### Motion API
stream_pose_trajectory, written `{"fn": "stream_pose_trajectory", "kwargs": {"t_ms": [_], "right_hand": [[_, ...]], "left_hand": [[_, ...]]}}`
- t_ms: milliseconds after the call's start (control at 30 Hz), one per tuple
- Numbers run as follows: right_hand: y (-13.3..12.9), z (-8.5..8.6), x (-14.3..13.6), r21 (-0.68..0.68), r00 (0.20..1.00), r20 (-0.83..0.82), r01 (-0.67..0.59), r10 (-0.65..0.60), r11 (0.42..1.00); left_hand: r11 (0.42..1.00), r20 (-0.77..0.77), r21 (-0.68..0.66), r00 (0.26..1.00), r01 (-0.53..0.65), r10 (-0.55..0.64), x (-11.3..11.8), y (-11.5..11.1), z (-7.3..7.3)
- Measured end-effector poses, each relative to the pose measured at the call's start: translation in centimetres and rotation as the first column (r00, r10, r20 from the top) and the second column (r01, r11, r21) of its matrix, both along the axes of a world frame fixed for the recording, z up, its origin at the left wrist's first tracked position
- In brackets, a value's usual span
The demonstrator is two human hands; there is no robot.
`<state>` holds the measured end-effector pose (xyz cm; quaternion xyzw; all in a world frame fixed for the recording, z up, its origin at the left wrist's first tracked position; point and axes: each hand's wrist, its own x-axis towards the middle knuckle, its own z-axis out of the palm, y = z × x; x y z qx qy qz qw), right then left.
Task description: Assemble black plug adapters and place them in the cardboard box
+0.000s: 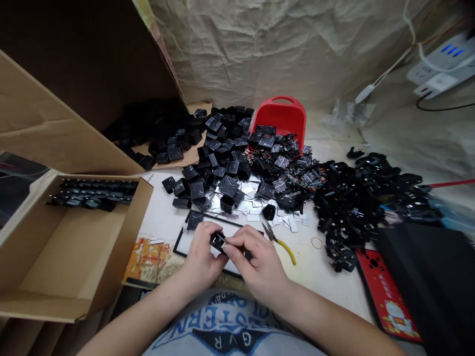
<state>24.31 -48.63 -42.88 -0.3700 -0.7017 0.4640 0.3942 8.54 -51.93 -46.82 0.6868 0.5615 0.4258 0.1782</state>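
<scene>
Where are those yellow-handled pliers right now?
In the head view, the pliers lie on the white work surface, just beyond the right hand and left of the rubber band.

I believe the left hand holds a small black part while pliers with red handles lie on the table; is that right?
The head view shows pliers on the table with yellow handles, not red; the left hand holds a small black part.
</scene>
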Motion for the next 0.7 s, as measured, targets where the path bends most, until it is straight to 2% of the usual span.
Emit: {"fn": "stream_pose_trajectory", "kwargs": {"t_ms": [67, 267, 433, 600, 700], "right_hand": [[-0.1, 0.1, -0.1, 0.000, 1.000, -0.004, 0.015, -0.015, 1.000], [1.0, 0.1, 0.1, -0.206, 0.999, 0.033, 0.018, -0.011, 0.978], [1.4, -0.1, 0.0, -0.217, 0.996, 0.090, -0.002, 0.022, 0.976], [1.5, -0.2, -0.3, -0.227, 0.996, 0.090, 0.017, 0.003, 0.974], [2.1, -0.3, -0.6, -0.351, 0.999, 0.022, -0.027, 0.037, 0.936]], "left_hand": [[1.000, 0.009, -0.005, 1.000, -0.002, 0.002, 0.0, 0.0, 0.0], [0.992, 0.036, -0.118, 0.998, -0.047, 0.052, 0.0, 0.0, 0.1], [0.986, 0.036, -0.163, 0.999, -0.025, 0.031, 0.1, 0.0, 0.4], [0.976, 0.058, -0.215, 0.998, -0.025, 0.038, 0.0, 0.0, 0.7], [0.966, 0.079, -0.257, 0.996, -0.020, 0.041, -0.1, 0.0, 0.8]]}}
